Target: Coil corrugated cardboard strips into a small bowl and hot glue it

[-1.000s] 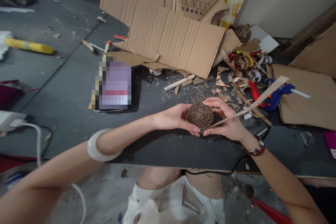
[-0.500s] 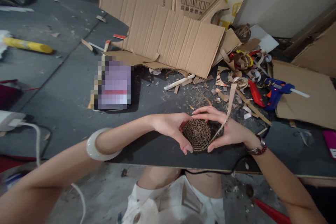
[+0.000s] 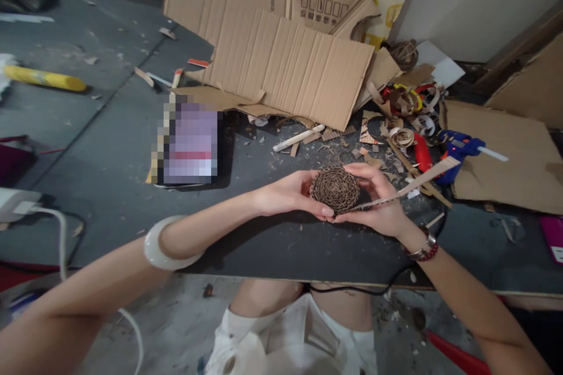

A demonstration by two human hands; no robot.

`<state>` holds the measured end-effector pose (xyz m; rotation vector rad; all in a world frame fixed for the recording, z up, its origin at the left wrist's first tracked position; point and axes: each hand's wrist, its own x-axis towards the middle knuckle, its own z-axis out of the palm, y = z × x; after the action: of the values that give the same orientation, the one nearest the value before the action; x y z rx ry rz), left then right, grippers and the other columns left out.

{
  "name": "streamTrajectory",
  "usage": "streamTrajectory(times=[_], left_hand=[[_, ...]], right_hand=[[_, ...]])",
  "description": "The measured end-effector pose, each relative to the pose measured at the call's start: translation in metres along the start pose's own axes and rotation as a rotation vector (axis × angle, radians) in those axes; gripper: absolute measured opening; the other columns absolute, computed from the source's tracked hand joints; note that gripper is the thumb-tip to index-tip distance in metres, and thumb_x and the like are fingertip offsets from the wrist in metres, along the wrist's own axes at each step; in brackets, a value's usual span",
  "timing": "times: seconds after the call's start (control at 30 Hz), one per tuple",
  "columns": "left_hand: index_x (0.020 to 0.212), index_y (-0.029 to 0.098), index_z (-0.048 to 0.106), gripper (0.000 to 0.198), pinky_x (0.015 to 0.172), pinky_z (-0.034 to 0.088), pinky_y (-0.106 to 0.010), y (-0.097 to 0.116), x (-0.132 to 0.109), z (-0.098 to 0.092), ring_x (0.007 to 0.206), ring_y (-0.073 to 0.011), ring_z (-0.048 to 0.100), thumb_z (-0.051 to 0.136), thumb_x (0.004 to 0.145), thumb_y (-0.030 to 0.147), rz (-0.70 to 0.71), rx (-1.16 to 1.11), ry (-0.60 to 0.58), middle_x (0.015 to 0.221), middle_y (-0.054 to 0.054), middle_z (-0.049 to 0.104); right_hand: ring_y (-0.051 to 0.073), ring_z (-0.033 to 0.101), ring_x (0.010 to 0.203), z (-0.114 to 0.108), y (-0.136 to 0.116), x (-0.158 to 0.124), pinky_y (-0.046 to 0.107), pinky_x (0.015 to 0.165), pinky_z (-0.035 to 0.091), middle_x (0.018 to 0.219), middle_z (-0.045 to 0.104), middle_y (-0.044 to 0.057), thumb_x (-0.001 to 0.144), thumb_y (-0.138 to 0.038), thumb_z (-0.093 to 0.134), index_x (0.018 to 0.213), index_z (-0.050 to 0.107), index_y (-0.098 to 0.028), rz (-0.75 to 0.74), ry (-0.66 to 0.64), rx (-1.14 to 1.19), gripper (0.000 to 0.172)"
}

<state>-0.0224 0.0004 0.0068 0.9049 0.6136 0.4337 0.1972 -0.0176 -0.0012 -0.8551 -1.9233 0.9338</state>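
Left hand: left hand [image 3: 290, 194] closed around the coil's left side, fingertips curled under its lower edge.
Right hand: right hand [image 3: 373, 202] closed around the coil's right side, fingers over the top; the strip runs across the palm side.
Held item: corrugated cardboard coil [image 3: 335, 189], tight spiral, flat face up, gripped between both hands, above the table, near its front edge.
Loose end: cardboard strip [image 3: 407, 185] leaves the coil's lower edge and extends up and right past the right hand.
Wrists: white bangle [image 3: 169, 243] on left forearm; watch [image 3: 424, 251] on right wrist.
Table: dark table [image 3: 281, 252], scattered with cardboard scraps.
Right of hands: blue glue gun [image 3: 457, 151] on a cardboard sheet [image 3: 497, 170]; red-handled tool [image 3: 422, 152] beside it; cardboard curls [image 3: 402, 136] behind.
Far side: large corrugated sheet [image 3: 288, 64], propped on more boxes.
Left of hands: blurred object [image 3: 191, 143], cannot identify.
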Motion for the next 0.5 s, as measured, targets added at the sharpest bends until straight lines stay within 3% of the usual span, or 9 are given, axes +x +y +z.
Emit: streamTrajectory(times=[0.13, 0.33, 0.5], left_hand=[[0.103, 0.01, 0.055, 0.043, 0.067, 0.056, -0.023, 0.0, 0.0, 0.003, 0.068, -0.0113, 0.068, 0.079, 0.067, 0.013, -0.022, 0.031, -0.002, 0.08, -0.004, 0.07], [0.103, 0.011, 0.056, 0.043, 0.067, 0.057, -0.025, 0.001, -0.002, 0.003, 0.068, -0.0138, 0.07, 0.079, 0.067, 0.014, -0.074, 0.042, -0.038, 0.081, -0.004, 0.071], [0.099, 0.011, 0.056, 0.043, 0.065, 0.057, -0.025, -0.001, -0.003, 0.003, 0.066, -0.0143, 0.07, 0.081, 0.064, 0.014, -0.16, 0.049, -0.143, 0.076, -0.003, 0.071]], right_hand=[[0.024, 0.051, 0.123, -0.001, -0.004, 0.002, 0.04, 0.093, 0.053, 0.126, 0.056, 0.007, 0.059, -0.037, 0.085, 0.124, 0.05, -0.03, 0.034, -0.043, -0.029, 0.074], [0.025, 0.044, 0.13, -0.02, -0.011, 0.01, 0.04, 0.095, 0.051, 0.139, 0.046, 0.008, 0.065, -0.038, 0.081, 0.126, 0.051, -0.032, 0.127, -0.246, 0.017, 0.068], [0.026, 0.036, 0.135, -0.027, -0.013, 0.013, 0.042, 0.099, 0.047, 0.144, 0.04, 0.008, 0.062, -0.041, 0.082, 0.135, 0.044, -0.035, 0.14, -0.4, 0.022, 0.083]])
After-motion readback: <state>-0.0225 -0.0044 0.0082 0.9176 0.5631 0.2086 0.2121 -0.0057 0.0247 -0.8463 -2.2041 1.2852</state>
